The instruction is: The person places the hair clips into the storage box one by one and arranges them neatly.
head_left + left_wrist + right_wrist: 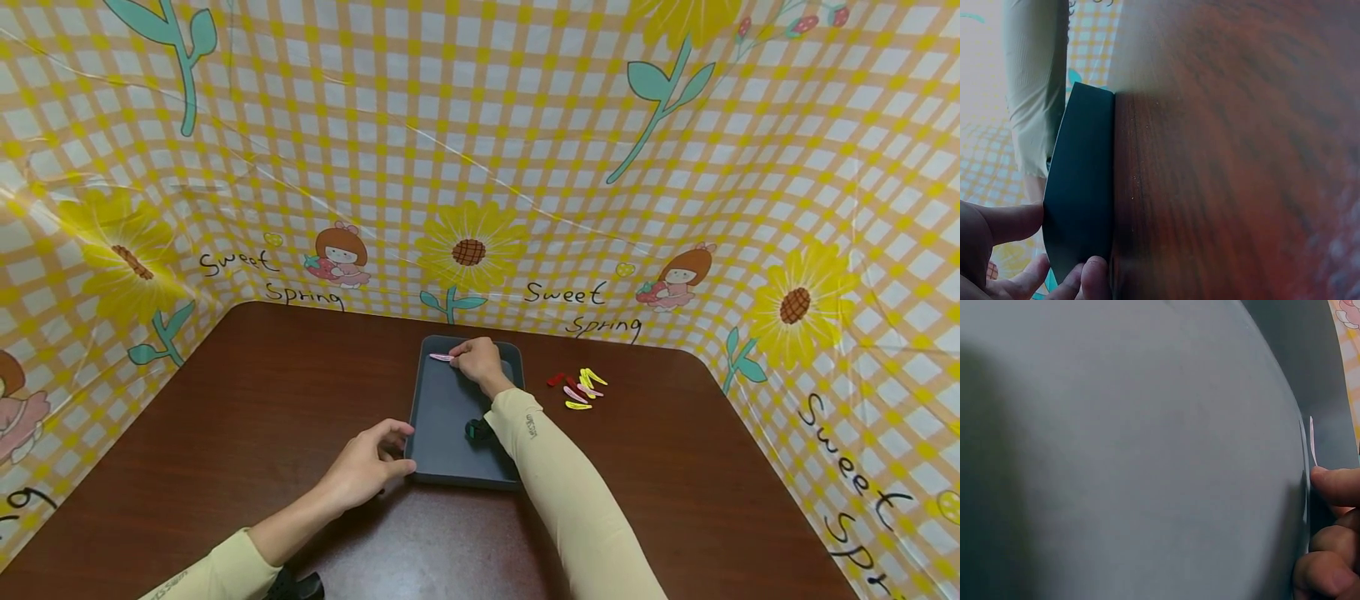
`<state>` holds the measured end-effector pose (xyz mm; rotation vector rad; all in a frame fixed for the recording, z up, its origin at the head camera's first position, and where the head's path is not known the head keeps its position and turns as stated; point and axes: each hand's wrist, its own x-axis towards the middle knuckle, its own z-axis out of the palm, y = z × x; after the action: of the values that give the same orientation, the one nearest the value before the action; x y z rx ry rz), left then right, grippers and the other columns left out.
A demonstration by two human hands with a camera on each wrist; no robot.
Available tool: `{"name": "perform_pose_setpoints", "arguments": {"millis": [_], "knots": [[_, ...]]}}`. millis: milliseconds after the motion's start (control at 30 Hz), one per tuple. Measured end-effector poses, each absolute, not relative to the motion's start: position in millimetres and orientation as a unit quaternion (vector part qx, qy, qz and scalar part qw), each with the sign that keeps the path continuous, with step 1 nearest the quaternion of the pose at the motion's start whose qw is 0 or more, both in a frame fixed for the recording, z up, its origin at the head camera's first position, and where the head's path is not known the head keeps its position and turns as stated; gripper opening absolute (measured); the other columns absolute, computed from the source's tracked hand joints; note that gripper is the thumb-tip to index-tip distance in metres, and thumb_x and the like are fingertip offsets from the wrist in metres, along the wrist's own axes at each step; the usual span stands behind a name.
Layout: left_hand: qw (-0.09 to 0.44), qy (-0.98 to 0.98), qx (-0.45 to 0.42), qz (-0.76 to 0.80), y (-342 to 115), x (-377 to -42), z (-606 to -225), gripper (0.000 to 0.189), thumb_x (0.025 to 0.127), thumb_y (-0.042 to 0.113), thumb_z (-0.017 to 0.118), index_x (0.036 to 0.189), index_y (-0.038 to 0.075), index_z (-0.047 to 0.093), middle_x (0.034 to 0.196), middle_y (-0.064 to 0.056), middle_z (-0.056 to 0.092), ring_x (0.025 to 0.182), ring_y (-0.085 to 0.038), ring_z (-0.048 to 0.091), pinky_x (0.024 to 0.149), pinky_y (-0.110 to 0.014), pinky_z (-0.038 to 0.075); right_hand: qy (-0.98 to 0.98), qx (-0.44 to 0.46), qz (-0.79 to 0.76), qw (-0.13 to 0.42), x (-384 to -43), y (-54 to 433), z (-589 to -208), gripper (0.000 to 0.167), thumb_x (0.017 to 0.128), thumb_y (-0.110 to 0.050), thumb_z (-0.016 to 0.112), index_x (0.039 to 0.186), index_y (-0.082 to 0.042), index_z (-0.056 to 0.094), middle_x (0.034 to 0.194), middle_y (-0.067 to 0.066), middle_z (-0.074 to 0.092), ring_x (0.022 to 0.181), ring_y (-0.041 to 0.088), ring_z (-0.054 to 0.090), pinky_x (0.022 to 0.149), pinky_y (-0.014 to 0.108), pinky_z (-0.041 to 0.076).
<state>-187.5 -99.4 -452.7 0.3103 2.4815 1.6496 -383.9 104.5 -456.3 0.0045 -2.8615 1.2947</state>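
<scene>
Several ways this could slip, I'd say. Nearest: left hand (367, 462), thumb and fingers spread apart, touching the outside of the tray (450, 425) around its near left corner, not wrapped around it. If that push is uneven, tray could skid or pivot on the smooth tabletop (300, 400) and shift under the other hand. Further in, wrist camera (472, 431) hangs below the right sleeve (570, 483), over the tray floor; contact unclear, but a low wrist could scrape or nudge the tray. Right of the tray, loose clips (574, 395) in red, yellow and pink lie bunched, some overlapping; reaching for one could drag its neighbours. Far end: right hand (480, 364) pinches the pink clip (439, 357) by one end inside the tray, close to the far wall, free end pointing left. Can't tell whether it touches the floor. Thin, flat piece, small hold: likely to twist or flick away if fingers part unevenly, or snag on the wall. Patterned cloth (465, 150) behind, no bother.
</scene>
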Motion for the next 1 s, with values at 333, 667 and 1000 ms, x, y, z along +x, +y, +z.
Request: {"name": "perform_pose_setpoints", "arguments": {"millis": [333,667,1000], "knots": [[0.070,0.828,0.106,0.547,-99.9,-188.4,-454.7,0.044,0.087,0.012,0.078,0.128,0.007,0.060,0.115,-0.015,0.065,0.076,-0.017,0.062,0.055,-0.033,0.051,-0.920,0.011,0.391,0.008,-386.0,101.9,-458.7,0.011,0.088,-0.012,0.075,0.097,-0.010,0.081,0.105,0.006,0.076,0.102,0.026,0.064,0.081,0.035,0.051],[0.070,0.826,0.106,0.550,-99.7,-188.6,-453.6,0.043,0.088,0.011,0.077,0.127,0.007,0.060,0.115,-0.015,0.064,0.075,-0.020,0.062,0.055,-0.034,0.050,-0.918,-0.009,0.395,0.017,-387.0,100.6,-459.8,0.010,0.087,-0.013,0.077,0.095,-0.012,0.082,0.106,0.005,0.076,0.105,0.026,0.064,0.085,0.037,0.051],[0.069,0.828,0.102,0.547,-99.7,-188.1,-453.3,0.043,0.088,0.012,0.077,0.127,0.008,0.061,0.116,-0.014,0.065,0.077,-0.018,0.062,0.057,-0.034,0.050,-0.910,-0.021,0.413,0.013,-385.5,100.6,-461.1,0.010,0.088,-0.015,0.077,0.097,-0.013,0.082,0.111,0.007,0.075,0.109,0.027,0.064,0.088,0.040,0.053]]}}
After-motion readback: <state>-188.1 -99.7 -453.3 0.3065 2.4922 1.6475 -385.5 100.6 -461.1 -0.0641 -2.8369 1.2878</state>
